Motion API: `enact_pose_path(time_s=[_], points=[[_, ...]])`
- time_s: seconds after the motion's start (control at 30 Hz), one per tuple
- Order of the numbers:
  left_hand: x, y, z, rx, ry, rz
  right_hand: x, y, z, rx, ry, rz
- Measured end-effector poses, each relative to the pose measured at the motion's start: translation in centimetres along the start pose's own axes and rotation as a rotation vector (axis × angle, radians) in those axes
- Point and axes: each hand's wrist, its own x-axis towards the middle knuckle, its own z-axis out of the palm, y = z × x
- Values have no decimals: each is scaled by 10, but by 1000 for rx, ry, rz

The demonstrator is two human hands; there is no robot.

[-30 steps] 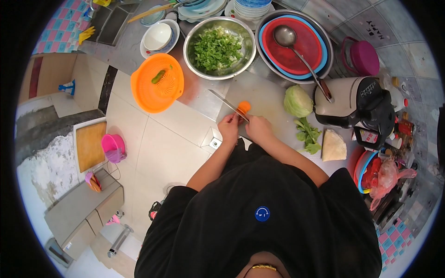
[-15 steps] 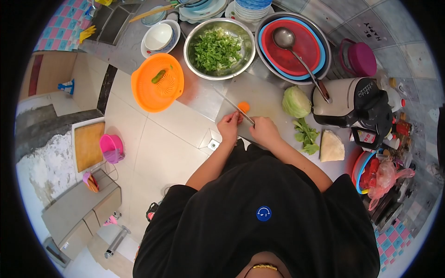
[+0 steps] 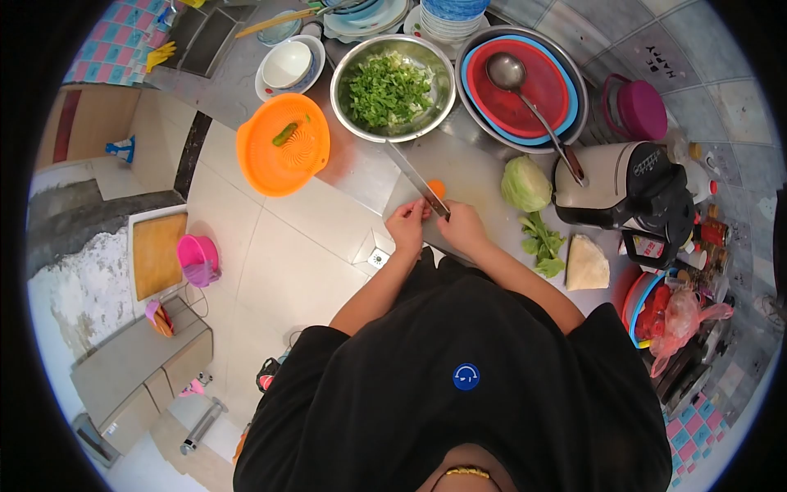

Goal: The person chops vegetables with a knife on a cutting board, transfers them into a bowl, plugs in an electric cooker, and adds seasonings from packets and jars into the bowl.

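Two hands close together on the worktop (image 3: 361,176): right hand (image 3: 461,227) wrapped round knife (image 3: 416,178), left hand (image 3: 407,225) pinning carrot (image 3: 437,188) on cutting board (image 3: 471,168), likely to stop rolling under the blade.

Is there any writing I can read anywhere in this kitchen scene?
"HAPPY" and "BE", upside down, on the wall tile.
Print on the appliance top: too small to read.
Labels on the bottles: too blurred to read.
Round blue badge on the black shirt: a symbol, no words.
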Motion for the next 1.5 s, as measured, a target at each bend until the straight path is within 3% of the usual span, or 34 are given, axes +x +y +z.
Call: enact_pose_path(time_s=[0.1, 0.5, 0.7, 1.03, 1.5], points=[[-4, 6, 1, 49, 3, -12, -7, -13, -19, -1, -96, 46], [0, -3, -1, -21, -17, -14, -1, -11, -18, -68, -135, 33], [1, -3, -2, -17, 13, -12, 2, -18, -10, -68, -45, 5], [2, -1, -2, -42, 63, -27, 4, -27, 6, -206, -70, 21], [2, -3, -2, -46, -28, -48, -1, -21, -7, -119, -72, 61]])
